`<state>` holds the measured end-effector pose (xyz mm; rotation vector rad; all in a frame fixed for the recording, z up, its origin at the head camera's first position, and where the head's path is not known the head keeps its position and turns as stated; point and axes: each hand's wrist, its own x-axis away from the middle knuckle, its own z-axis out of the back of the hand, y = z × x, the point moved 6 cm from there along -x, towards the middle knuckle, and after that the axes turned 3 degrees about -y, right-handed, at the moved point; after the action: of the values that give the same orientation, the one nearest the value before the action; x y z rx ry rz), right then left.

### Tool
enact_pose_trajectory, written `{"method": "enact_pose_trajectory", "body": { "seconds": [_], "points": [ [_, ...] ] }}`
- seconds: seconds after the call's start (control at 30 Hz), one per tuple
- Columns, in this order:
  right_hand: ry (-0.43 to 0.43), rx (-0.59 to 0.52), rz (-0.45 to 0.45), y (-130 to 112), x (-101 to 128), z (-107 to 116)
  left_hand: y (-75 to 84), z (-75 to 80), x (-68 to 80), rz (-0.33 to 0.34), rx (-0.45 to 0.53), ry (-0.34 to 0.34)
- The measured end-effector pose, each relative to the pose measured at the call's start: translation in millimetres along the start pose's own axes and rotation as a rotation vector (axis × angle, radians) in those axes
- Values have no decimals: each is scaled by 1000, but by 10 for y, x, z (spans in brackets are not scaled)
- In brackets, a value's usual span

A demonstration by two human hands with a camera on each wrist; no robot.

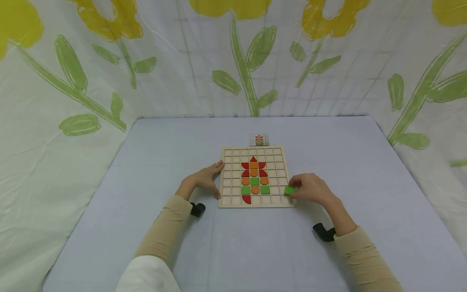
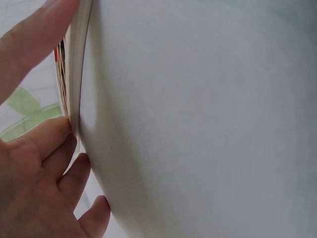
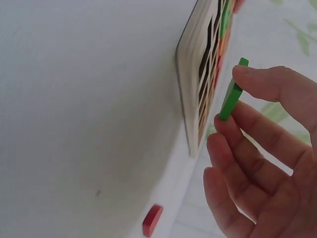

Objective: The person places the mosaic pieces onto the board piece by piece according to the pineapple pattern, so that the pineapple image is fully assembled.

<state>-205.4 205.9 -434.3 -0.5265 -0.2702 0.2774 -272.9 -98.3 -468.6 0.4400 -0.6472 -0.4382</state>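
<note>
A wooden grid board (image 1: pixel 233 153) lies flat on the table, bearing a figure of red, orange and green tiles along its middle columns. Between thumb and fingers, my right hand (image 1: pixel 310 188) pinches a green square tile (image 1: pixel 289 190) over the board's right edge. The right wrist view shows this green tile (image 3: pixel 232 96) tilted in the fingertips, apart from the board. My left hand (image 1: pixel 204 178) touches the board's left edge with spread fingers. In the left wrist view, thumb and fingers rest along the board's side (image 2: pixel 74 74).
Just behind the board stands a small card (image 1: pixel 259 140) printed with a grid and a coloured figure. A red piece (image 3: pixel 152 219) lies on the table near the board in the right wrist view. Flower-printed cloth (image 1: pixel 164 81) hangs behind the pale table (image 1: pixel 248 247).
</note>
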Motion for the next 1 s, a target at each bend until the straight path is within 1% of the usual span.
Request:
{"method": "enact_pose_trajectory", "body": {
  "seconds": [0.23,0.57,1.0],
  "points": [
    [-26,-5,35,-190,-39,-86,18,2,13,-3,5,2],
    [-78,-1,61,-375,-128,-273,14,13,-5,-18,13,5],
    [-89,33,72,-610,-232,-422,-1,8,8,-16,6,-6]
  ]
}}
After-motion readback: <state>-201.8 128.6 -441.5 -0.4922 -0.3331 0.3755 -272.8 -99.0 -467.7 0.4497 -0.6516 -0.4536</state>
